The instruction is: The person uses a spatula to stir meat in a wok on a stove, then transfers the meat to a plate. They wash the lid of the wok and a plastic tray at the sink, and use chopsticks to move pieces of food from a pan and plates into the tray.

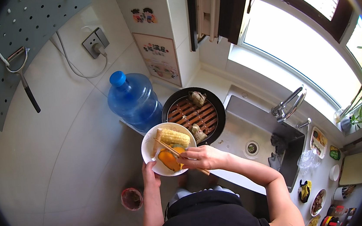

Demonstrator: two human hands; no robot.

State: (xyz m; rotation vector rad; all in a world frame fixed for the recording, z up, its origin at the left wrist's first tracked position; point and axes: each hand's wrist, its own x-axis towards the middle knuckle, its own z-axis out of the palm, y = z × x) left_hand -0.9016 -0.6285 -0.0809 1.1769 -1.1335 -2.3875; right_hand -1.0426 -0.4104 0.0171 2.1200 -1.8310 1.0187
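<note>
My left hand [151, 175] grips the near left rim of a white bowl [148, 145]. In the bowl lie a piece of corn on the cob [174, 137], orange pumpkin pieces [169, 160] and a pale brown stick-shaped food [157, 142]. Wooden chopsticks [168, 148] are held in my right hand [205, 158], their tips over the food between corn and pumpkin. Just beyond the bowl sits a round black pan [222, 117] with a brown slatted steaming rack [181, 114] inside. Two leaf-wrapped dumplings [197, 98] rest on the rack, one at the far side and one near the bowl.
A large blue water bottle [134, 99] stands left of the pan. To the right is a steel sink [235, 134] with a faucet [286, 106]. Dishes, a plastic bag [309, 161] and a cutting board [354, 168] line the right counter. A bin [131, 199] stands on the floor.
</note>
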